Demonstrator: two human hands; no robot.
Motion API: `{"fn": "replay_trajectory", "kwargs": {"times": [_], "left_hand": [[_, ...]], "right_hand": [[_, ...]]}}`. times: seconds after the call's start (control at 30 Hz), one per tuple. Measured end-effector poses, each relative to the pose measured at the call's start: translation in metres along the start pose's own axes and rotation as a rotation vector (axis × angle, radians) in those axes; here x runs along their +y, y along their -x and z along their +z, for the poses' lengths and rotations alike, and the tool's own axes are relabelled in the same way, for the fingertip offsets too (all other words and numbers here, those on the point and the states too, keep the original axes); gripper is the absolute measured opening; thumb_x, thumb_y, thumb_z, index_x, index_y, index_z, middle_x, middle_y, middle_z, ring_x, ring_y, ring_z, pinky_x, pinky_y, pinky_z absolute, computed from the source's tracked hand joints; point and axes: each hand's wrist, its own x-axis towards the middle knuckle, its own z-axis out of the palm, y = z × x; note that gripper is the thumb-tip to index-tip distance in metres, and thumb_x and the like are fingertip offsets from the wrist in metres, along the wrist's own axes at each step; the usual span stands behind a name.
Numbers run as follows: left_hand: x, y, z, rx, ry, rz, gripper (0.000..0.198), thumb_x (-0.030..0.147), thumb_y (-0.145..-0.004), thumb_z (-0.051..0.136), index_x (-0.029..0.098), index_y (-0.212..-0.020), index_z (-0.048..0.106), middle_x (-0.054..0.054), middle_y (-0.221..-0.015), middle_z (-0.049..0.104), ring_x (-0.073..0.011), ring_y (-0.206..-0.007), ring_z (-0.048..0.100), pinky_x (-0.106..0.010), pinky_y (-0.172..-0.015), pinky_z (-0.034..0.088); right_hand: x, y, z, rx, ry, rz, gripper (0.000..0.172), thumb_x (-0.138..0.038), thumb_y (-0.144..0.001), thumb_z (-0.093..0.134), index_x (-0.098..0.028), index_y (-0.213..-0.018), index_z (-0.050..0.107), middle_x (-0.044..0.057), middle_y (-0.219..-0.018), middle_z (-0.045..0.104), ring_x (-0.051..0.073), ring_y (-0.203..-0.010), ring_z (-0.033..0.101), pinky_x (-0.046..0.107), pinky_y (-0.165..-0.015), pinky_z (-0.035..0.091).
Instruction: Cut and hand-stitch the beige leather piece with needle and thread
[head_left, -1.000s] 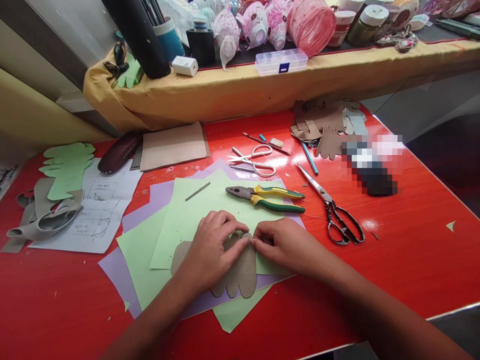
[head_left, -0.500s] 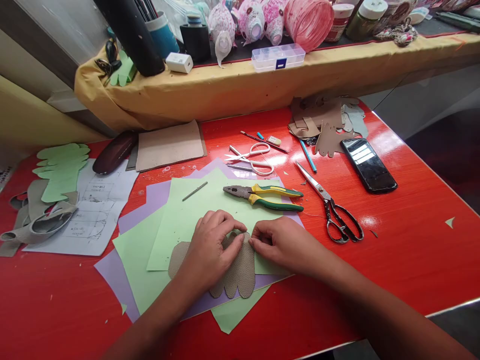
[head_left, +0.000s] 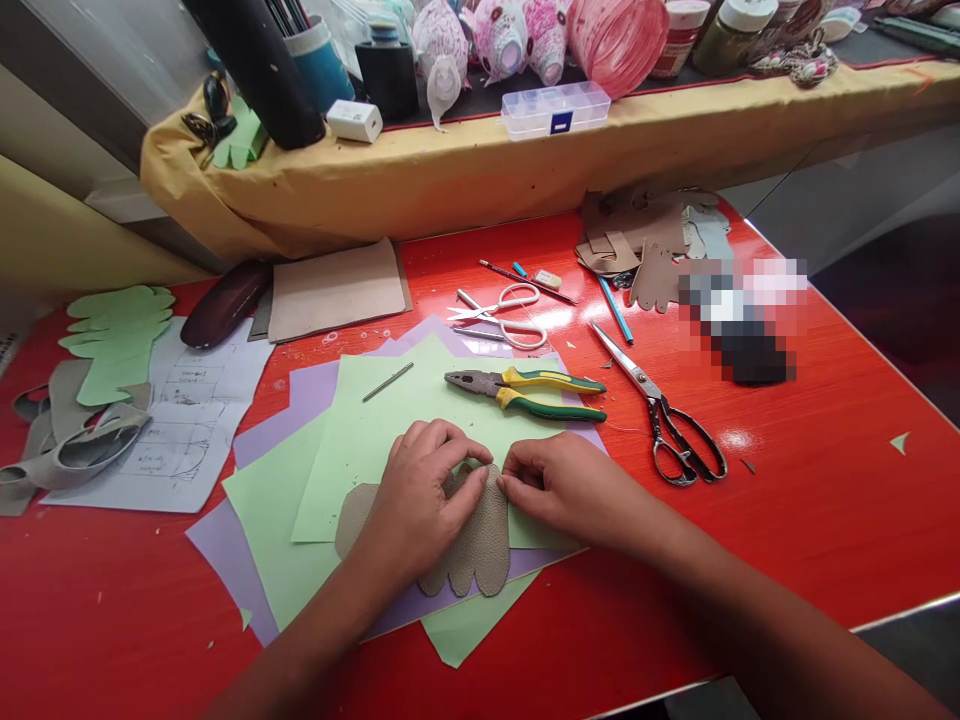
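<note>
A grey-beige textured piece with rounded lobes [head_left: 489, 540] lies on green and purple sheets [head_left: 352, 440]. Over its middle rests my left hand [head_left: 427, 485], thumb and fingers closing on the piece near its upper edge. My right hand [head_left: 544, 480] is pinched at the piece's upper right edge; whatever is between its fingertips is too small to make out. Just above the hands lie pliers with yellow and green handles [head_left: 555, 378], and a thin metal rod [head_left: 388, 382] is to their left.
Large scissors [head_left: 649, 385] lie right of my right hand. White-handled scissors [head_left: 517, 295], a blue pen [head_left: 615, 310] and leather scraps [head_left: 637, 235] sit farther back. Green glove-shaped cutouts [head_left: 124, 330] and a drawn sheet [head_left: 180, 440] are at left.
</note>
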Motion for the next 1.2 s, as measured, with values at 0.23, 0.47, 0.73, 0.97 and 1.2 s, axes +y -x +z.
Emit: {"fn": "replay_trajectory", "kwargs": {"times": [0.23,0.47,0.73,0.97,1.2], "left_hand": [[0.000,0.000,0.001,0.001,-0.004,0.000,0.016,0.021,-0.096,0.058,0.028,-0.100,0.072,-0.003,-0.100,0.064,-0.0257,-0.100,0.057,-0.045,-0.092,0.044],[0.000,-0.001,0.000,0.001,-0.001,0.000,0.016,0.023,-0.097,0.059,0.028,-0.100,0.073,-0.004,-0.100,0.064,-0.0255,-0.099,0.056,-0.045,-0.091,0.044],[-0.001,-0.001,0.000,-0.009,0.004,-0.007,0.016,0.024,-0.097,0.059,0.028,-0.100,0.074,-0.003,-0.100,0.064,-0.0256,-0.099,0.056,-0.045,-0.090,0.044],[0.000,0.000,0.000,-0.004,0.002,-0.006,0.015,0.024,-0.098,0.058,0.028,-0.101,0.072,-0.003,-0.101,0.065,-0.0259,-0.100,0.056,-0.045,-0.090,0.044],[0.000,0.000,0.000,-0.002,0.002,-0.005,0.014,0.023,-0.097,0.059,0.027,-0.100,0.072,-0.003,-0.101,0.065,-0.0257,-0.100,0.057,-0.044,-0.090,0.045]], "right_hand": [[-0.001,0.000,0.000,0.002,-0.005,0.005,0.022,-0.024,-0.093,0.063,-0.018,-0.073,0.069,-0.003,-0.060,0.057,0.010,-0.054,0.043,0.026,-0.055,0.024],[0.001,-0.001,-0.003,-0.013,-0.074,0.026,0.022,-0.028,-0.097,0.063,-0.018,-0.084,0.076,0.000,-0.068,0.067,0.012,-0.058,0.052,0.025,-0.055,0.029],[0.002,-0.002,0.001,0.060,-0.089,0.057,0.018,-0.034,-0.098,0.066,-0.019,-0.095,0.075,0.000,-0.072,0.071,0.013,-0.063,0.059,0.025,-0.056,0.033],[0.000,-0.004,0.007,0.095,-0.011,0.060,0.011,-0.031,-0.097,0.068,-0.020,-0.099,0.071,-0.002,-0.069,0.068,0.014,-0.061,0.057,0.025,-0.058,0.029],[-0.001,-0.004,0.007,0.084,0.007,0.071,0.009,-0.029,-0.096,0.067,-0.021,-0.099,0.070,-0.002,-0.068,0.067,0.014,-0.060,0.057,0.025,-0.058,0.028]]}}
